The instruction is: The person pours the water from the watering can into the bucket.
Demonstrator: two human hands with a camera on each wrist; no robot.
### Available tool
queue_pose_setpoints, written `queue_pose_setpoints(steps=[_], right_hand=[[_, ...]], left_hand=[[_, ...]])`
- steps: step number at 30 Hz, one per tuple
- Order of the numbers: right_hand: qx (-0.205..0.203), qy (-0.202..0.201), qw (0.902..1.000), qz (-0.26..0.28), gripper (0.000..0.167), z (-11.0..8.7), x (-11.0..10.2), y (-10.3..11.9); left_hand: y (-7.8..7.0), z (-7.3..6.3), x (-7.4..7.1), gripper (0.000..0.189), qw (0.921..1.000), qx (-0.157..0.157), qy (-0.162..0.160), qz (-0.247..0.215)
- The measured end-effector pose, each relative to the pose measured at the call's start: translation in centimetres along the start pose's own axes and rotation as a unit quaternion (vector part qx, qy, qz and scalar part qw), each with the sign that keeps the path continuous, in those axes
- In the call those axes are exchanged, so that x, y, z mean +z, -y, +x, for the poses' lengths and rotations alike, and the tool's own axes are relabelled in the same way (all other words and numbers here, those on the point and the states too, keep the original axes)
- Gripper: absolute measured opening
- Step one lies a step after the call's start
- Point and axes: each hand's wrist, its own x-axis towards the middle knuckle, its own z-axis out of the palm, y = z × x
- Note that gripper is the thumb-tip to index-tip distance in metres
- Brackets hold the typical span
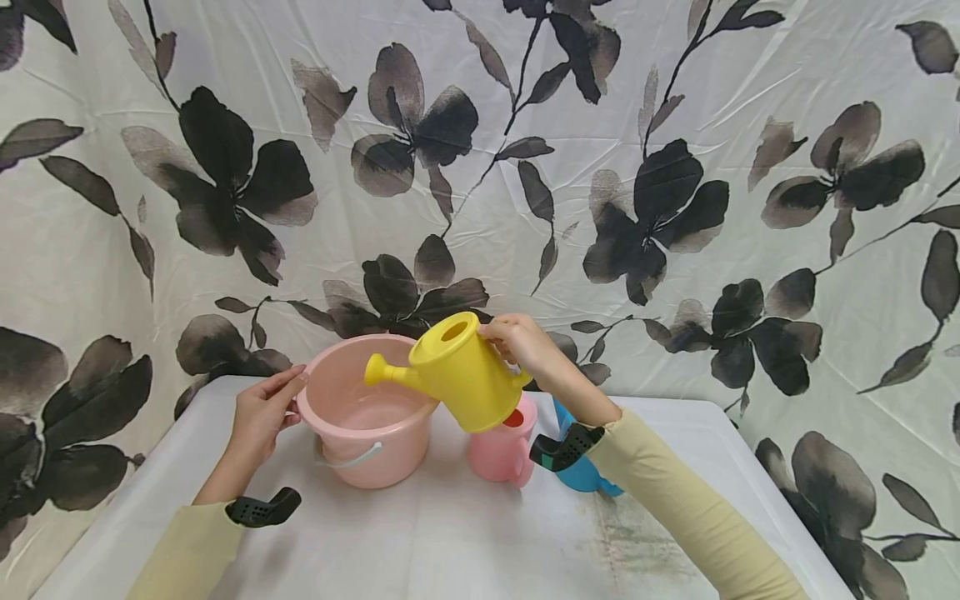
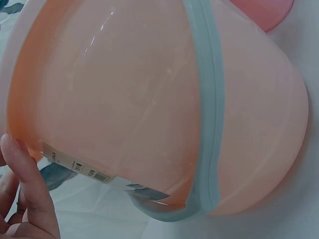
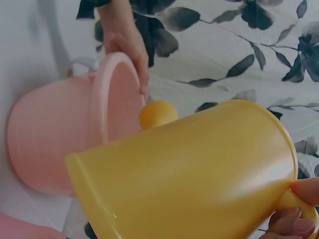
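A yellow watering can hangs in the air, tipped to the left, its spout over the pink bucket. My right hand grips it by its handle; in the right wrist view the fingers curl round that handle. At the bucket's left side my left hand pinches the rim between thumb and fingers. The left wrist view shows the bucket's pale grey-blue handle hanging down across its side, and a printed label near the rim.
Just right of the bucket, partly behind the yellow can, stands a pink watering can. A blue watering can is half hidden behind the right forearm. The white table has a brownish stain at right; a floral cloth hangs behind it.
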Motion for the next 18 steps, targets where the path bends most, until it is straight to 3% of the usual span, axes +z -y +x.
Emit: queue_pose_setpoints(steps=[5, 6, 8, 10, 13, 18], right_hand=[[0.005, -0.003, 1.0, -0.004, 0.036, 0.1, 0.2, 0.1], [0.006, -0.003, 1.0, -0.005, 0.035, 0.1, 0.2, 0.1], [0.007, -0.004, 0.9999, -0.006, 0.034, 0.1, 0.3, 0.1], [0.008, -0.005, 0.9999, -0.008, 0.033, 0.1, 0.4, 0.1], [0.006, -0.007, 0.9999, -0.014, 0.033, 0.2, 0.3, 0.0], [-0.002, -0.007, 0.9996, -0.027, 0.036, 0.2, 0.3, 0.0]], left_hand=[[3.3, 2.7, -0.7, 0.054, 0.9995, 0.016, 0.008, -0.025], [3.6, 3.1, -0.8, 0.057, 0.9998, 0.015, 0.01, -0.006], [4.8, 4.1, -0.9, 0.055, 0.9998, 0.012, 0.004, -0.014], [5.1, 4.4, -0.9, 0.057, 1.0, 0.006, 0.006, -0.003], [3.0, 2.8, -0.4, 0.057, 0.9999, -0.012, -0.001, 0.013], [3.3, 3.2, -0.6, 0.056, 1.0, -0.004, 0.003, 0.002]])
